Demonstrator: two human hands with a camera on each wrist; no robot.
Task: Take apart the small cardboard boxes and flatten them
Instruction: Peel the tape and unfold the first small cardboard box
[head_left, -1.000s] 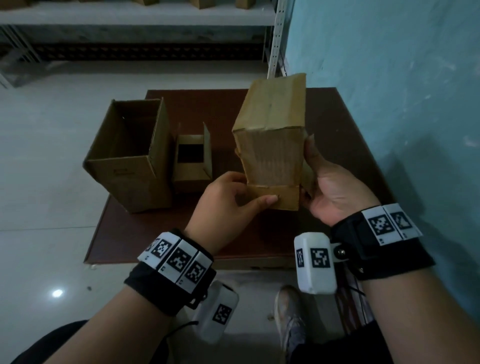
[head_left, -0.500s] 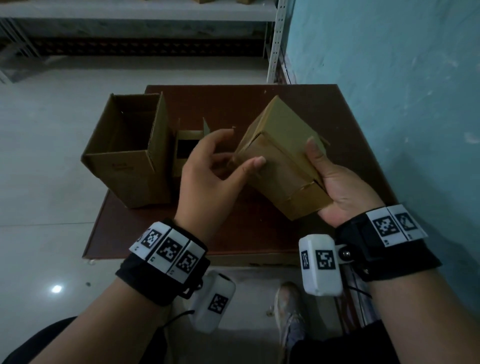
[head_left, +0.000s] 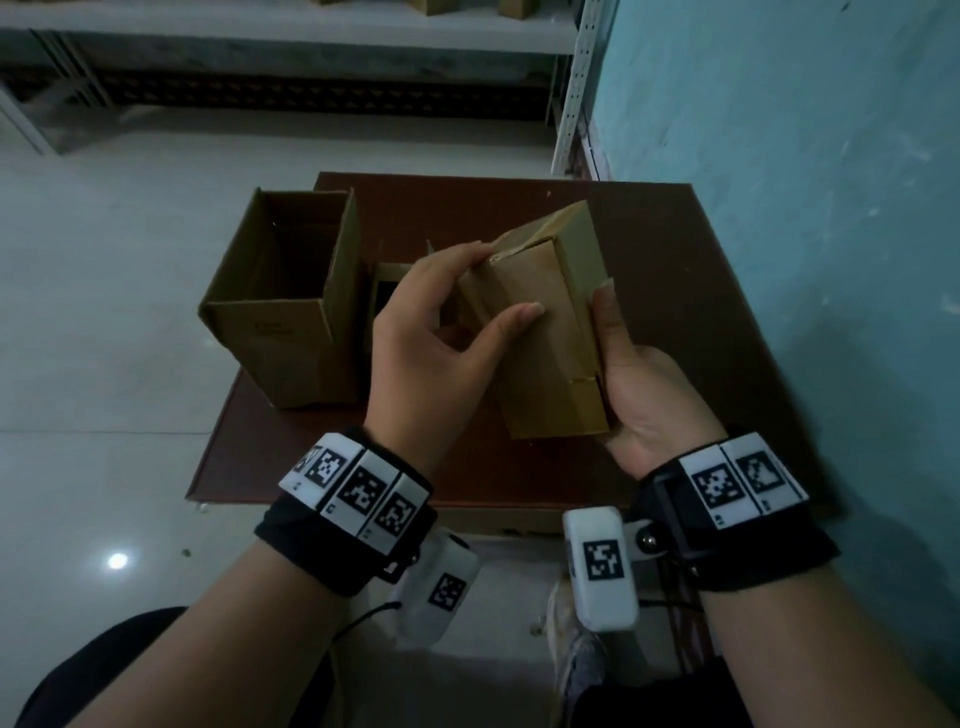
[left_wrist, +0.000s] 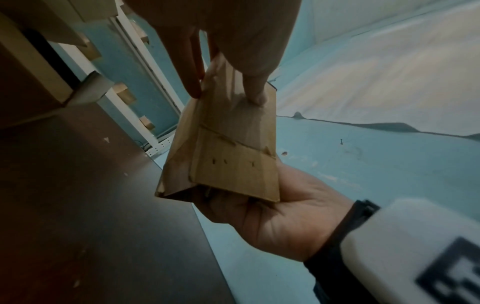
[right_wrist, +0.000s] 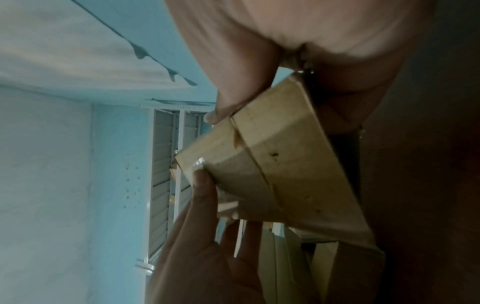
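Note:
A closed brown cardboard box (head_left: 545, 343) is held above the table, tilted with its long face up. My left hand (head_left: 501, 283) pinches its far end, thumb (head_left: 524, 312) on the top face and fingers on the far flap seam. My right hand (head_left: 623, 374) grips the near right side from below, with the thumb (head_left: 605, 301) along the right edge. In the left wrist view the box (left_wrist: 228, 154) sits in the right palm (left_wrist: 272, 216). The right wrist view shows the taped box (right_wrist: 280, 164) between both hands.
A large open cardboard box (head_left: 291, 312) stands at the table's left edge. A small open box (head_left: 387, 291) is next to it, partly hidden by my left hand. The brown table (head_left: 665, 312) stands against a blue wall (head_left: 805, 208). Metal shelving (head_left: 311, 31) is behind.
The box stood upright a second ago and has been tipped over to lie tilted. My left hand moved from its lower front edge to its far end. The right hand kept its hold.

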